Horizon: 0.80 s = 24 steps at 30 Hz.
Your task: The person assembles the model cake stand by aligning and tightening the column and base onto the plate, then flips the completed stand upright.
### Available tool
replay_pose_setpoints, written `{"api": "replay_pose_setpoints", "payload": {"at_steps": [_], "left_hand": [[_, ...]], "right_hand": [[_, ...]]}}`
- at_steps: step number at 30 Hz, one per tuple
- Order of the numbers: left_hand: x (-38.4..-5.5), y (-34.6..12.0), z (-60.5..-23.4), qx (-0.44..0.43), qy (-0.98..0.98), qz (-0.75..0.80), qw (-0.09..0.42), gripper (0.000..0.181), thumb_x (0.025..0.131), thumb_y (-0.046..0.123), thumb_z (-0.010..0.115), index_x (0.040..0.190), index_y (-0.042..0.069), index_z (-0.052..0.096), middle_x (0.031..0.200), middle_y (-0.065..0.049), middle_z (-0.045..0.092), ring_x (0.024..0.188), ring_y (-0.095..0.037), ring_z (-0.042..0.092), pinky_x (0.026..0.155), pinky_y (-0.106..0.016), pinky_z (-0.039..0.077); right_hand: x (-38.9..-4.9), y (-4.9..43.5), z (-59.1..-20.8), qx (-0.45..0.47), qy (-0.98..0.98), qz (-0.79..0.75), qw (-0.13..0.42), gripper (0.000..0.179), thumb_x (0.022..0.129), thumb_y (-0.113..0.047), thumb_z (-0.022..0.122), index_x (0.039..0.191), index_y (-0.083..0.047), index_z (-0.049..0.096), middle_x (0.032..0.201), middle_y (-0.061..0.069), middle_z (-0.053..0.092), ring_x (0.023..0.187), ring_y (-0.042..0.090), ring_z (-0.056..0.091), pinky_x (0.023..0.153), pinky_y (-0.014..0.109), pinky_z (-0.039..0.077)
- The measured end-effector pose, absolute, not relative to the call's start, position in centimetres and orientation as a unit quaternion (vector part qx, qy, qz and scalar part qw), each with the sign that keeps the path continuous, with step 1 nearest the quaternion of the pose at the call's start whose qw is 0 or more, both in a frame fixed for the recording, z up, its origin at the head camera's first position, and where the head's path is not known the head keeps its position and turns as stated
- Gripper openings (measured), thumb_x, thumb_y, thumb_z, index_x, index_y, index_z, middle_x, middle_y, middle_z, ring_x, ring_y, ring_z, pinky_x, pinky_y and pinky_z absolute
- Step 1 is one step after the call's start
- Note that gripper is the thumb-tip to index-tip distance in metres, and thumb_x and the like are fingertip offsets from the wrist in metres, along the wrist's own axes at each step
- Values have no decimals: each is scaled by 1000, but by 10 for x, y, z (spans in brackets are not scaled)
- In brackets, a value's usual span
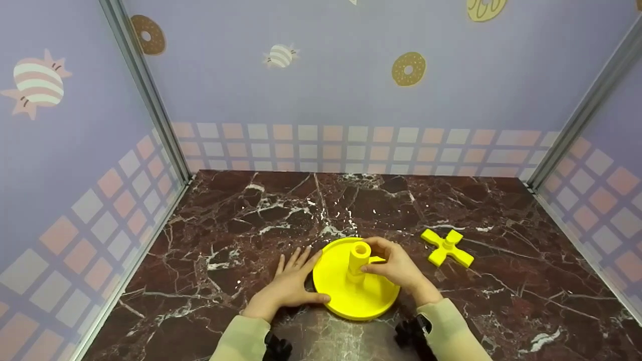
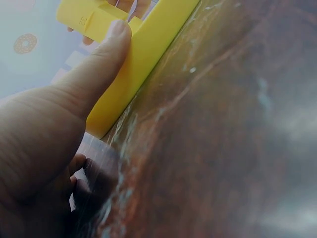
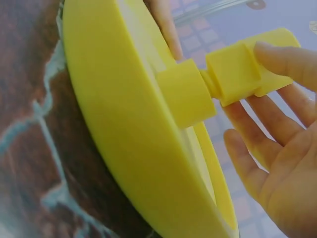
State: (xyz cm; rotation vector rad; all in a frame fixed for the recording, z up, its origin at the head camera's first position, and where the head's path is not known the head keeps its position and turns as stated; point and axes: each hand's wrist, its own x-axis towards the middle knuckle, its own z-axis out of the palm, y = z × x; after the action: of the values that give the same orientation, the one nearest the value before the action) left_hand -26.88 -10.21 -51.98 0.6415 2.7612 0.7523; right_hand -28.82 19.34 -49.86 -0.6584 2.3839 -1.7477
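Note:
My right hand (image 1: 401,269) pinches a yellow hollow tube (image 1: 358,258) with a flat fin on its side. Upright, the tube stands over the middle of a round yellow tray (image 1: 341,301) with a raised rim. In the right wrist view a short socket (image 3: 184,94) rises from the tray, and a narrow neck joins it to the tube above. My left hand (image 1: 290,285) rests at the tray's left side, fingers straight and spread, thumb (image 2: 101,64) lying on the rim. Part of the left fingers is hidden behind the tray in the left wrist view.
A yellow cross-shaped piece (image 1: 447,247) with a short peg in its centre lies on the dark marbled table (image 1: 241,210), right of the tray. Patterned panels (image 1: 326,90) enclose the table at the back and both sides.

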Motion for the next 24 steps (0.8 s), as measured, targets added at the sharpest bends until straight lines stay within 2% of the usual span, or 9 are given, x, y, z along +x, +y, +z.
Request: {"api": "replay_pose_setpoints", "payload": {"at_steps": [4,7,13,18,21,24], "left_hand": [[-269,-102,-520,215,935,261,105,117,77,74,74,167,24,18,174,-16,10,162,-41,2,127,-67,-7],[-268,-102,-519,215,936,258,103,117,77,74,74,167,23,18,174,-16,10,162,-41,3,127,-68,-7],[-268,-102,-521,217,937,255,100,117,77,74,74,167,23,19,174,-17,11,161,-42,4,127,-68,-7],[-268,-102,-520,219,936,256,99,117,77,74,74,167,22,19,174,-18,11,161,-42,4,127,-69,-6],[-269,-102,-520,216,937,256,104,117,78,74,74,167,23,18,174,-16,10,161,-42,3,127,-68,-7],[-269,-102,-520,214,937,256,105,116,78,74,73,167,24,18,174,-16,10,162,-41,3,127,-68,-7]], "right_hand": [[-288,191,-500,-206,804,-558,32,51,83,-10,86,128,0,63,125,19,69,111,28,68,100,42,57],[-289,189,-502,-204,812,-547,13,50,82,-11,87,124,0,63,122,19,70,106,25,67,97,39,57],[-289,187,-504,-206,826,-524,-2,55,81,-15,88,127,-2,63,122,17,70,107,26,67,94,34,55],[-287,189,-501,-210,806,-553,26,61,84,-17,86,137,-2,61,131,17,68,119,25,65,104,32,52],[-287,190,-498,-216,775,-592,54,64,88,-15,82,145,-1,55,142,19,62,127,17,63,111,29,48],[-287,190,-496,-222,751,-618,73,65,91,-12,77,149,1,51,149,22,57,128,6,61,111,24,48]]}}
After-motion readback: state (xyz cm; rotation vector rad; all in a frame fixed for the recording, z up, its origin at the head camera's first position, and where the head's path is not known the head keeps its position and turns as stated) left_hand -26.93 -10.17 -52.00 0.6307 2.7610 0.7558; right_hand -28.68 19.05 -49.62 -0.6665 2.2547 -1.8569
